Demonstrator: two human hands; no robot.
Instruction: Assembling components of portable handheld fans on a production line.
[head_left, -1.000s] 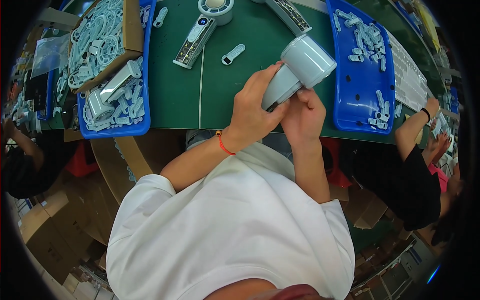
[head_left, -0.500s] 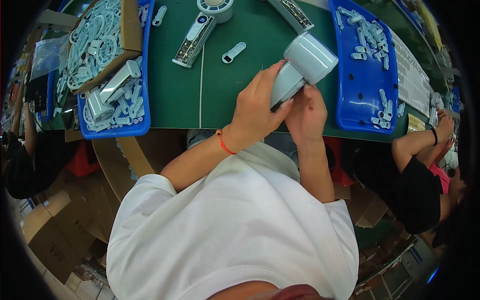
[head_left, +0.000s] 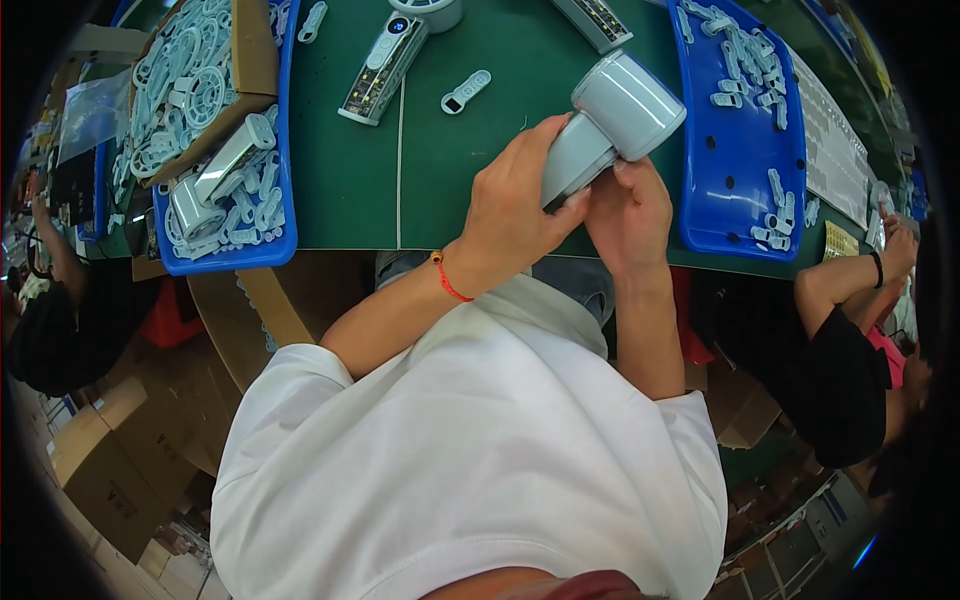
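A pale grey handheld fan [head_left: 632,108] is held above the near part of the table, its round head up and to the right. My left hand [head_left: 512,200] is closed around the handle, with the thumb along its lower side. Under the fan head, my right hand [head_left: 635,215] is curled against the body, and its thumb touches just below the head; some of its fingers are hidden. A small pale panel piece [head_left: 466,92] with a dark window lies beyond my left hand. Farther left rests another handheld fan [head_left: 385,68] with its inner parts exposed.
On the left, a blue tray [head_left: 288,200] holds pale plastic parts and a cardboard box [head_left: 257,60] of rings. A blue tray [head_left: 712,205] with small parts stands right. Another open-handled fan [head_left: 597,22] lies at the back. A co-worker's arm [head_left: 850,285] is at far right.
My right hand has shifted slightly right along the fan, its thumb now nearer the fan head. The fan has moved a little up and right. My left hand keeps its grip.
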